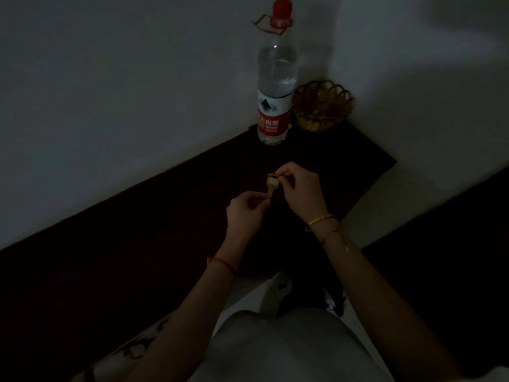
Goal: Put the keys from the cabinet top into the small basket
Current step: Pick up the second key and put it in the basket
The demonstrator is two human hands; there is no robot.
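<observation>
The scene is very dim. A brass-coloured key (271,186) with a pale round head hangs above the dark cabinet top (165,216). My left hand (245,213) pinches the key's blade from below. My right hand (298,188) pinches at its head and ring from the right. The small golden woven basket (322,106) stands in the far corner of the cabinet top against the wall, well beyond both hands. What lies inside the basket is too dark to tell.
A tall clear water bottle (276,78) with a red cap and red label stands just left of the basket. White walls (110,92) border the cabinet at the back and right. A pale floor and a shoe (276,290) show below my arms.
</observation>
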